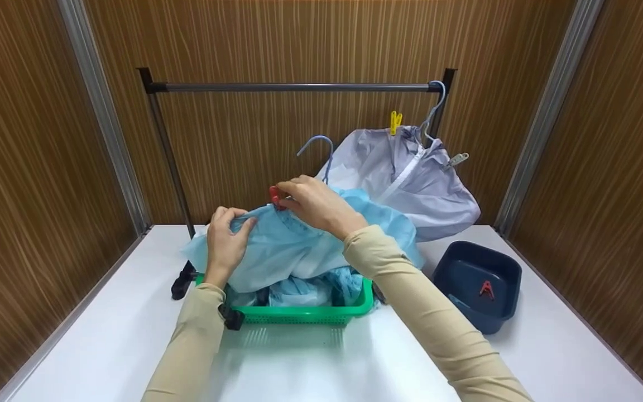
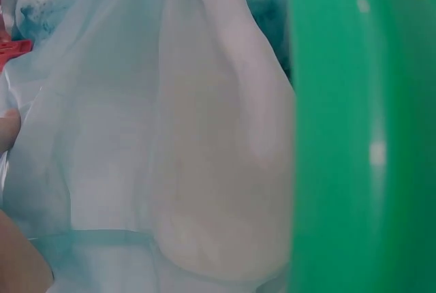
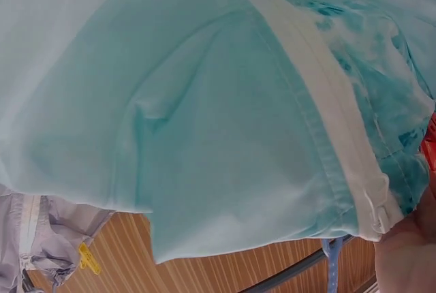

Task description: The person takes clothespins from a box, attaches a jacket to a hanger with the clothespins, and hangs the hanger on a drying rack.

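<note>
A light blue zip-up garment (image 1: 299,251) hangs over a hanger, whose bluish hook (image 1: 321,139) sticks up from its collar area. My left hand (image 1: 225,243) grips the garment's left shoulder, thumb in front and fingers over the top edge. With thumb and fingers my right hand (image 1: 318,204) pinches a red clothespin (image 1: 274,195) at the garment's upper edge, left of the hook. The white zipper (image 3: 334,116) shows up close in the right wrist view. Under the cloth stands a green basket (image 1: 299,315) with more blue cloth inside.
A black clothes rack (image 1: 293,87) spans the back. On its right end hangs a pale lilac jacket (image 1: 377,162) with a yellow clothespin (image 1: 395,123) and a grey clothespin (image 1: 457,161). A dark blue bin (image 1: 461,262) at right holds a red clothespin (image 1: 486,290).
</note>
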`<state>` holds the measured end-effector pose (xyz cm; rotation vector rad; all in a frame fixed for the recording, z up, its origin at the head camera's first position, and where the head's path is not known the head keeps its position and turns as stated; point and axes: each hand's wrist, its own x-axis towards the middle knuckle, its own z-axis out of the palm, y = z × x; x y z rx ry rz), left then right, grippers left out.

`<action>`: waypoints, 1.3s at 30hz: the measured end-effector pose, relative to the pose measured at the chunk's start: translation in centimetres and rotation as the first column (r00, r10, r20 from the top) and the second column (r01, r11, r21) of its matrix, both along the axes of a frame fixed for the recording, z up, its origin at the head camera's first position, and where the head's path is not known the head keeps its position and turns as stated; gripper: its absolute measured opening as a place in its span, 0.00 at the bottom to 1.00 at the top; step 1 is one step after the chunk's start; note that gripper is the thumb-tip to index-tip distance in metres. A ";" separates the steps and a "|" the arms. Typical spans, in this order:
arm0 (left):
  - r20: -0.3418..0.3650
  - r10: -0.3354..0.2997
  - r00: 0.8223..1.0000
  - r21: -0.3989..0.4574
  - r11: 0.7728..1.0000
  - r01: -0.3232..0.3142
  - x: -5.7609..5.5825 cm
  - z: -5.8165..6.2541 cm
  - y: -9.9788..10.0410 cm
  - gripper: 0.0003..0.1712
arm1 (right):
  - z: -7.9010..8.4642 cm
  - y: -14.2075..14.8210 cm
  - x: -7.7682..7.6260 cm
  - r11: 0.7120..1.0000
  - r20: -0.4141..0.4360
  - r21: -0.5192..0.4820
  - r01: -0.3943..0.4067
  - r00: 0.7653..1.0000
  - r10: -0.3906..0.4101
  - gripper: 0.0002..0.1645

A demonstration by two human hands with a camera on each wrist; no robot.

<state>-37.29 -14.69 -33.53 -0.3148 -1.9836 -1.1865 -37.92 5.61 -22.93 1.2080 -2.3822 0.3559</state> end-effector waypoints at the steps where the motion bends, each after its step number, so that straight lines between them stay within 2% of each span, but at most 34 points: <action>1: 0.004 0.000 1.000 0.004 1.000 0.000 0.0 0.0 0.0 0.07 | -0.1 0.2 0.1 1.000 -0.017 -0.006 -0.005 1.000 0.005 0.15; 5: 0.013 -0.007 1.000 0.017 1.000 0.007 0.0 -0.1 0.0 0.07 | -0.5 1.1 0.2 0.997 -0.099 -0.042 -0.061 0.993 0.057 0.12; 9: 0.001 -0.012 1.000 0.016 1.000 0.012 0.0 0.0 0.1 0.07 | -0.9 1.6 0.1 0.989 -0.181 -0.075 -0.127 0.977 0.112 0.09; 17: 0.023 -0.021 1.000 0.032 0.999 0.021 0.1 -0.1 0.2 0.08 | -1.9 2.6 0.1 0.982 -0.305 -0.083 -0.171 0.942 0.138 0.09; 22: 0.026 -0.022 0.999 0.041 0.999 0.021 0.3 -0.3 0.0 0.08 | -2.9 3.4 0.5 0.969 -0.425 -0.113 -0.221 0.892 0.155 0.08; 25: 0.026 -0.023 0.999 0.042 0.999 0.022 0.3 -0.2 0.0 0.08 | -3.5 4.2 0.8 0.950 -0.495 -0.160 -0.267 0.855 0.156 0.09; 29: 0.031 -0.022 0.999 0.043 0.999 0.020 0.3 -0.2 0.0 0.08 | -4.4 5.6 1.2 0.925 -0.543 -0.206 -0.320 0.823 0.164 0.09; 33: 0.046 -0.022 0.999 0.051 0.999 0.019 0.3 -0.3 -0.1 0.08 | -5.6 7.3 1.1 0.919 -0.550 -0.213 -0.333 0.818 0.169 0.09; 39: 0.049 -0.026 0.998 0.046 0.999 0.024 0.3 -0.4 -0.1 0.09 | -7.2 10.1 0.6 0.935 -0.520 -0.189 -0.300 0.839 0.164 0.09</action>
